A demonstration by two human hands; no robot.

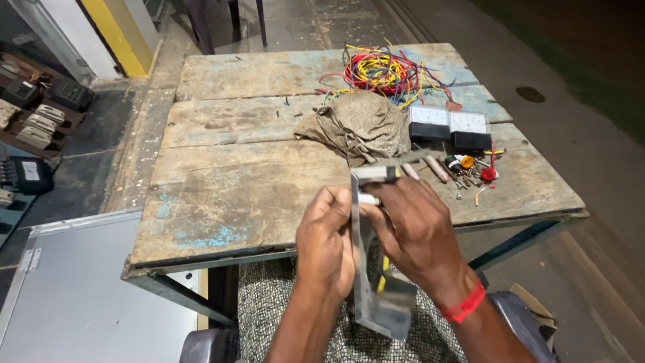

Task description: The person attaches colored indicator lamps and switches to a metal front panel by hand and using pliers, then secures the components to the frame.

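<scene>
Both hands hold a bent grey metal bracket point(379, 302) upright over my lap, in front of the wooden table point(235, 188). My left hand point(326, 238) grips its left edge. My right hand point(416, 228), with a red band at the wrist, wraps the upper part, fingers near a small white piece at the bracket's top. A yellow wire runs along the bracket's lower part.
On the table lie a crumpled cloth bag point(359, 124), a tangle of coloured wires point(383, 70), two panel meters point(449, 126) and several small screws and indicator lamps point(470, 168). A grey metal panel point(74, 289) lies on the floor at left, beside boxes of electrical parts point(33, 107).
</scene>
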